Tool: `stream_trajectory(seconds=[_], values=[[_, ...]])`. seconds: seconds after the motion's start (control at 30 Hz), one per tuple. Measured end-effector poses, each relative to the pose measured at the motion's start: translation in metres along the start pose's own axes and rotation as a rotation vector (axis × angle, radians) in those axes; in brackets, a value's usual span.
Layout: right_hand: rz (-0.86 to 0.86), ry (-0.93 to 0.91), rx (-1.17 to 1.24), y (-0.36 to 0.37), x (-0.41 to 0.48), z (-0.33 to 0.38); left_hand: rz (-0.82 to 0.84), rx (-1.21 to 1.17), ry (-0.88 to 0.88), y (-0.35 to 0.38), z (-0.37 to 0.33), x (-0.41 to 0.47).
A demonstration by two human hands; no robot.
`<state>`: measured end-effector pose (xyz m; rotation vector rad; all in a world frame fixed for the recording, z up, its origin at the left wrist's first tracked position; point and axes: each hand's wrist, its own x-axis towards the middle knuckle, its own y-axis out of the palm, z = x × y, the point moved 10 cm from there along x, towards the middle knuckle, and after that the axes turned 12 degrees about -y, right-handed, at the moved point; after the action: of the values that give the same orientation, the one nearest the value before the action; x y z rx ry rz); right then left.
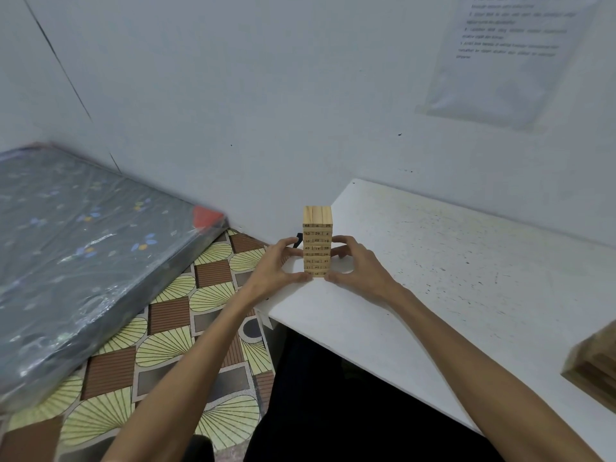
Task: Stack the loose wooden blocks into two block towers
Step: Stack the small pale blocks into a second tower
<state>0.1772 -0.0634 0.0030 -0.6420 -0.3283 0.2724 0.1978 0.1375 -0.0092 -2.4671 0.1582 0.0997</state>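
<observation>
The block tower [317,241] stands at the left edge of the counter [433,261]. The left hand [276,265] and right hand [356,268] curl round its sides, seemingly squaring it up. The next move likely calls for a gentle, even release that does not nudge it off the edge.

Blurred wooden stack [593,365], perhaps blocks, cut by right edge.

Both arms bare, stretched fwd. L forearm comes in from 7 o'clock, R forearm from 5 o'clock, converging near frame centre. L hand [278,265] and R hand [358,266] face each other, palms inward, fingers curled, thumbs low, pinching the block tower [317,241] at its 9 and 3 o'clock sides.
</observation>
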Motion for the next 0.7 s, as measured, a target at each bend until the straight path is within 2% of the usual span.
stream_trajectory(seconds=[0.53, 0.7], values=[[-0.05, 0.019, 0.011, -0.005, -0.003, 0.003, -0.006, -0.088, 0.039, -0.001, 0.0, 0.005], [-0.09, 0.037, -0.004, -0.016, -0.008, -0.007, 0.035, -0.066, 0.103, 0.009, -0.017, 0.013]])
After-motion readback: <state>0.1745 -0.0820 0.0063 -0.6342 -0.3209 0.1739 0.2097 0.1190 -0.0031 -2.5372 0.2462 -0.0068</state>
